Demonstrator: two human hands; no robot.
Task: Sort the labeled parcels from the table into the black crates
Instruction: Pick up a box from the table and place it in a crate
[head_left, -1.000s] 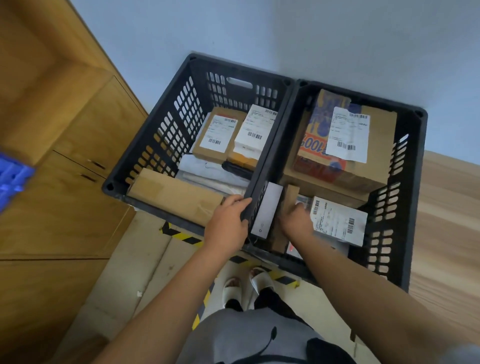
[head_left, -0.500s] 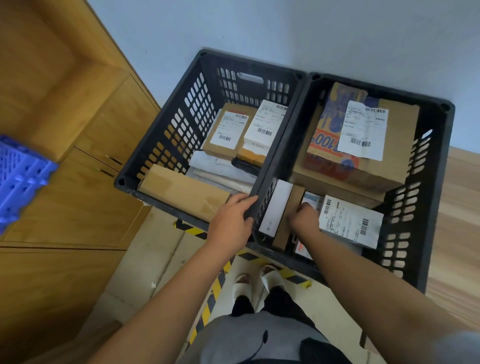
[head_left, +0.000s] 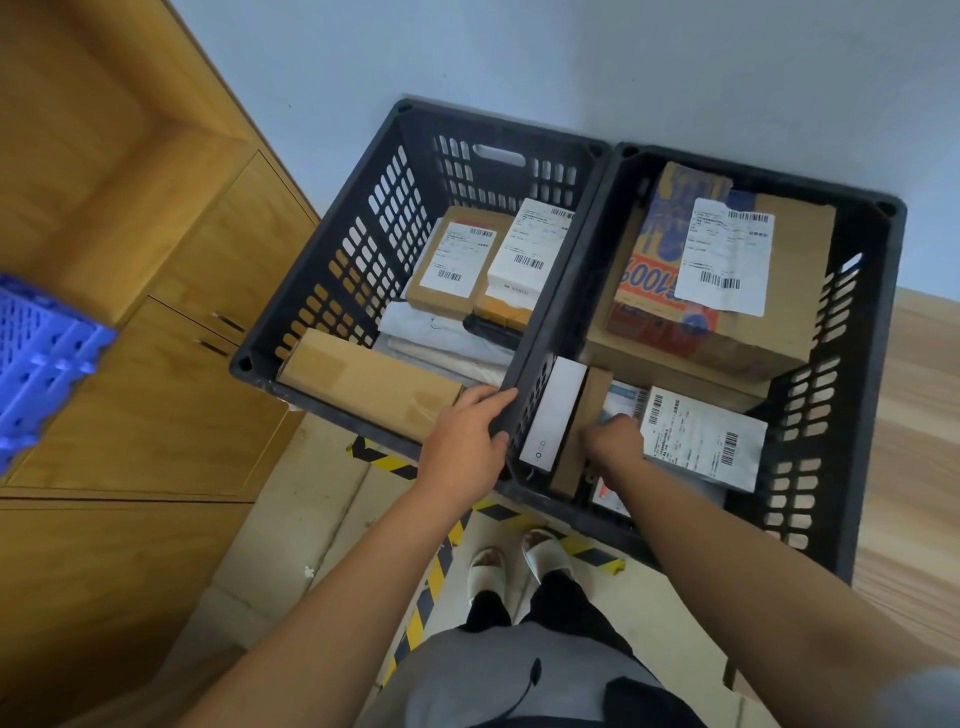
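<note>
The right hand (head_left: 613, 441) reached down into the right black crate (head_left: 878, 332), fingers curled on a thin brown parcel (head_left: 582, 431) standing on edge beside a white box (head_left: 553, 415). The left hand (head_left: 462, 441) gripped the left black crate (head_left: 322, 291)'s rim at five o'clock. Labeled cartons lay at twelve o'clock in both.

single head view, close above, looks steeply down onto two black crates (head_left: 561, 291).

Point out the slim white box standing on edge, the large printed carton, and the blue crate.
slim white box (head_left: 555, 413): head view, on its upward white face.
large printed carton (head_left: 644, 291): head view, on the printed top beside its label.
blue crate (head_left: 36, 353): head view, on its perforated side.
</note>
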